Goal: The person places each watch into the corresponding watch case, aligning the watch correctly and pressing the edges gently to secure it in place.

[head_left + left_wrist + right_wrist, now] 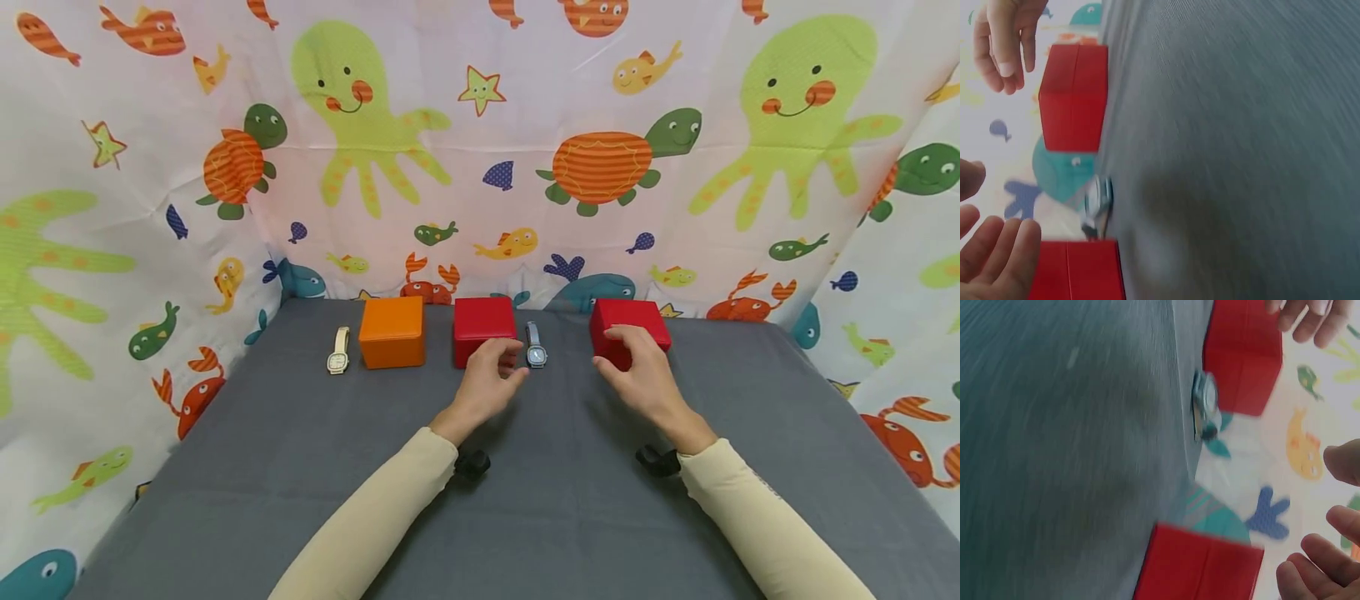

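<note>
My left hand (pixel 487 383) hovers in front of the middle red box (pixel 480 321), fingers loosely bent and holding nothing. The right hand (pixel 645 375) is likewise relaxed, overlapping the front of the right red box (pixel 632 315) in the head view. Between the two boxes lies a watch with a grey-blue strap (pixel 536 346), its round-cornered dial toward me. In the left wrist view the right hand (pixel 1007 44) hangs beside the right red box (pixel 1074 97), with a gap between them. The right wrist view shows the middle red box (pixel 1244 356) near the left fingertips (pixel 1325 325).
An orange box (pixel 392 333) stands left of the middle red box. Farther left lies a watch with a cream-gold strap (pixel 338 350). Grey cloth (pixel 555 517) covers the table, and a curtain printed with sea animals (pixel 480 142) rises behind and at both sides.
</note>
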`<state>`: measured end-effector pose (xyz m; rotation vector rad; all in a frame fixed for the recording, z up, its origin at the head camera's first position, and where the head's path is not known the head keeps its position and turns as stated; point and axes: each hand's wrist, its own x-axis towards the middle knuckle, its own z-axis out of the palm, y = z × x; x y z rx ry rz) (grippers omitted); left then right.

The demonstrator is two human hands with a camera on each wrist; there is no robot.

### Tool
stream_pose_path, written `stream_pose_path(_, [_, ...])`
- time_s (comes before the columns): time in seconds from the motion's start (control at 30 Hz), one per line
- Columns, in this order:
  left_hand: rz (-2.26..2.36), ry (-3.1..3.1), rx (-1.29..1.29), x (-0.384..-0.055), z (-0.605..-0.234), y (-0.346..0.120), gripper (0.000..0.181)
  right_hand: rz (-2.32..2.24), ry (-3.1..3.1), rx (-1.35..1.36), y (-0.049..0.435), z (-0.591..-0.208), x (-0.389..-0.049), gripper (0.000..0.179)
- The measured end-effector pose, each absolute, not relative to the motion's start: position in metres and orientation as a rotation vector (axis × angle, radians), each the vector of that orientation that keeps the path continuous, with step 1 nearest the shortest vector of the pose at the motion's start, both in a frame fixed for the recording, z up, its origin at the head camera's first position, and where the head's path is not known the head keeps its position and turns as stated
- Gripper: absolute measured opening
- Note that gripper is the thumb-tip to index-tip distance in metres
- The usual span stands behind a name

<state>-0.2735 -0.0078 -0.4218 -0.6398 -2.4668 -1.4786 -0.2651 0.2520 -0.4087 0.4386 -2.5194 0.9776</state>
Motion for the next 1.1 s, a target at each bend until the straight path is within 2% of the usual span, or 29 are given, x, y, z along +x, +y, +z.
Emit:
stream_pose_path(0.37, [-1.304,-2.38,-0.355,-0.28,-0.424,-0.051,0.042,1.063,-2.665,0.513,0.194,-0.415,-0.287,0.054])
stream_pose_path(0.77, [-1.383,-2.494,-0.151,-0.3,-0.434,-0.058,0.062,1.309,-2.737,0.434,0.158,-0.427,-0.319,0.062])
stream_pose_path(1.1, [-1.404,-2.486,-0.028,-0.313,-0.437,-0.057,0.054,1.392,-2.808,0.357,0.142,-0.431,-0.335,0.062])
